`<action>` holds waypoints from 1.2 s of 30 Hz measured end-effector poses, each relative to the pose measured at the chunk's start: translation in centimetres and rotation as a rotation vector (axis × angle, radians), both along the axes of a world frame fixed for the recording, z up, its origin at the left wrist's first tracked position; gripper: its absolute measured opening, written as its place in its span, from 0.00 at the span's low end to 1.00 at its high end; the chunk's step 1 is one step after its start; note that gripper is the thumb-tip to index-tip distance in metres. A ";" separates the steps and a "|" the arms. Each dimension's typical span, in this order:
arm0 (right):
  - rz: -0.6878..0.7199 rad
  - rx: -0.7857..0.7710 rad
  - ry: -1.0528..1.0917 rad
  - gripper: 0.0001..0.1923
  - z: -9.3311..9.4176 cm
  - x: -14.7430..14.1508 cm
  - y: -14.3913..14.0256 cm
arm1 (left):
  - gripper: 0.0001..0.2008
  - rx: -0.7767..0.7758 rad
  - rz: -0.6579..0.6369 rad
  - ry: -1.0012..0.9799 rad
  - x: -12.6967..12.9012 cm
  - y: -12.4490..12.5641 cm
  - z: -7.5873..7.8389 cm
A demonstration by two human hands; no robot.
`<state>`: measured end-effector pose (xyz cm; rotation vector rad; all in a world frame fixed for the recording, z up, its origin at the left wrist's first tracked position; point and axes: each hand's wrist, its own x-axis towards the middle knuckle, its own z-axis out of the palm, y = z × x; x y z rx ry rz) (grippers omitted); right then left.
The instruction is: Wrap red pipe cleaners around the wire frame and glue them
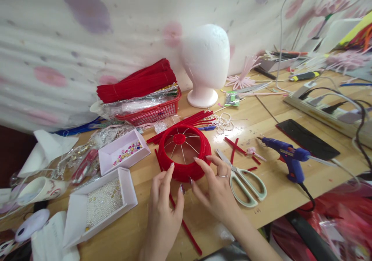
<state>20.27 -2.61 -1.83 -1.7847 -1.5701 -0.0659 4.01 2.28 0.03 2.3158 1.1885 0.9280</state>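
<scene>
Red frame (184, 152) — a round, fuzzy hoop with thin wire spokes meeting at a small red hub — sits on the wooden table (285, 193) near its front edge, right before the person. The tabletop is pale, smooth and crowded, and behind it hangs a white wrinkled curtain (72, 40) printed with soft pink and purple blotches. A white foam head (205, 63), smooth and rounded, stands at the back beside a red mesh basket (151, 113) stacked with red stems (136, 80); more loose red stems lie just behind the frame. To the left are two shallow white boxes, one (123, 152) holding coloured gems, the other (99, 204) filled with tiny pearl beads. To the right lie pale-handled scissors (244, 181), blades shut, just beside the frame, and farther right a blue glue gun (286, 158) with its black cord running off the edge. A power strip (322, 111) with cables lies along the far right. The left hand (164, 210) has its fingers loosely spread, the forefinger tip touching the frame's near rim. The right hand (216, 183), wearing a ring, also touches the near rim with its fingertips, thumb and fingers parted and not closed around it — neither hand grips anything.
</scene>
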 end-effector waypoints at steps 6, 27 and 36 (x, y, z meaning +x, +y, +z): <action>0.014 -0.007 -0.019 0.28 0.0 0.0 -0.3 | 0.29 0.069 0.009 0.032 0.0 0.2 0.3; 0.017 -0.003 -0.012 0.32 -0.1 0.0 -0.6 | 0.27 0.081 0.007 0.076 -0.3 0.3 -0.2; 0.034 -0.002 -0.040 0.34 -0.7 0.0 -0.7 | 0.31 0.086 -0.007 0.090 -0.2 0.1 0.1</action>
